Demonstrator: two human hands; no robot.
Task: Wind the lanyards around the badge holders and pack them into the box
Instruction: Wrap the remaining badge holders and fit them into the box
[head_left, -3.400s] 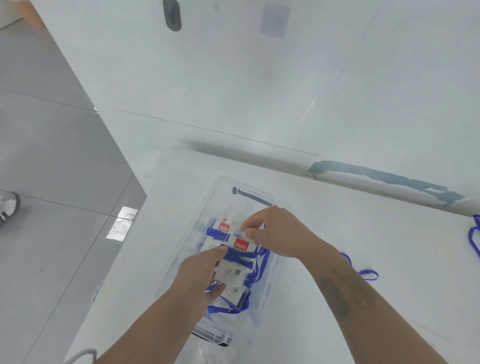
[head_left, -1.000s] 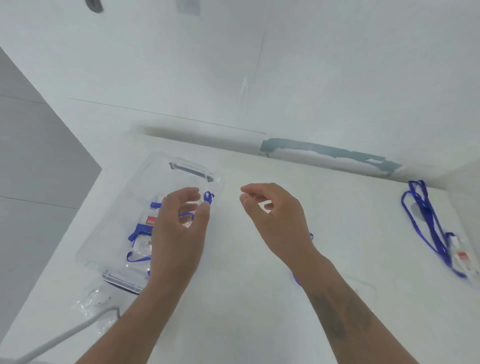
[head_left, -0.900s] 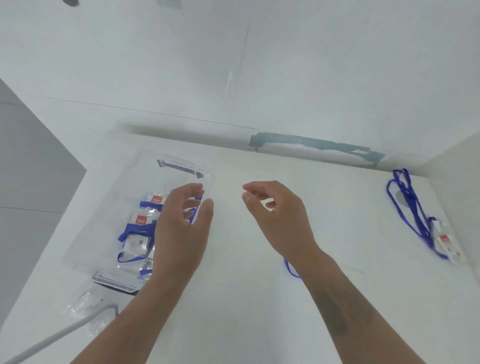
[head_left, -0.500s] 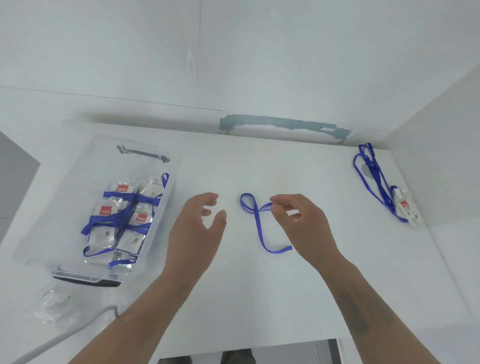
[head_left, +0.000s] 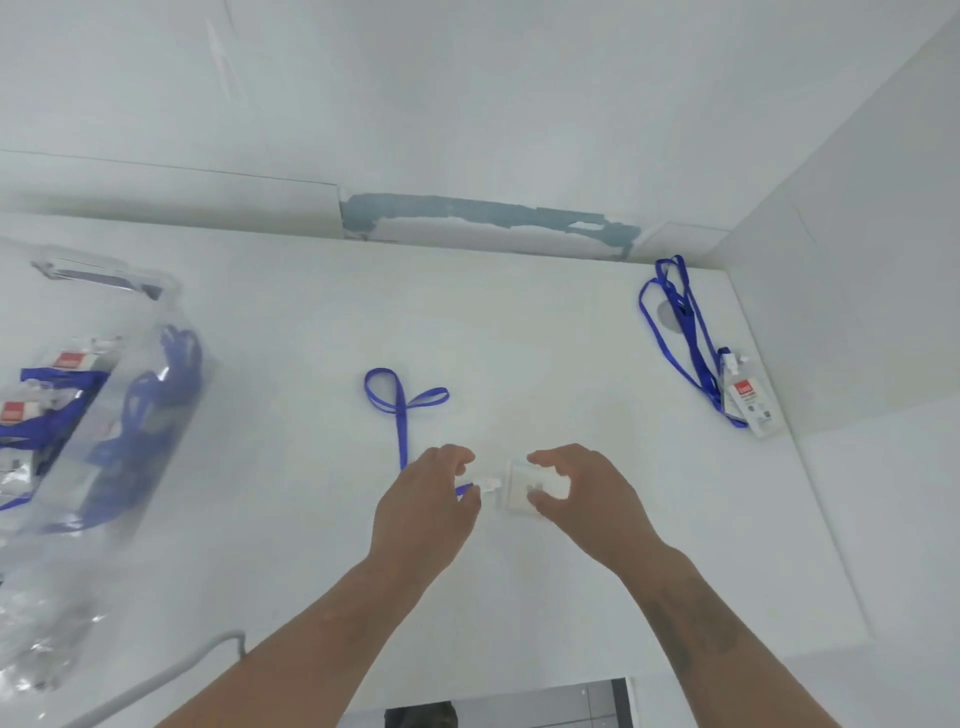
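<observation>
The right hand (head_left: 582, 499) holds a clear badge holder (head_left: 522, 488) between curled fingers above and the thumb below, just over the white table (head_left: 571, 353). The left hand (head_left: 426, 504) pinches the lanyard end at the holder's white clip (head_left: 488, 485), thumb and forefinger closed on the strap where it meets the clip. Both hands sit side by side near the table's middle, the left hand's fingertips just beside the holder's left edge.

The blue lanyard (head_left: 400, 410) attached to this holder runs from under the left hand away from the person and lies flat on the table, ending in two loops that cross each other.

At the far left stands the clear plastic box (head_left: 156, 395), blurred at the frame edge. Inside it lie several wound badge holders (head_left: 62, 374) with red labels, their blue straps wrapped about them; how many cannot be told.

Near the right wall, well apart from the hands, a second badge holder (head_left: 748, 400) with a red label lies flat, its unwound blue lanyard (head_left: 675, 322) trailing toward the back corner in long loose loops.

A crumpled clear plastic wrapper (head_left: 47, 639) lies at the lower left, in front of the box. A pale cable (head_left: 171, 670) curves across the table's near edge beside it.
</observation>
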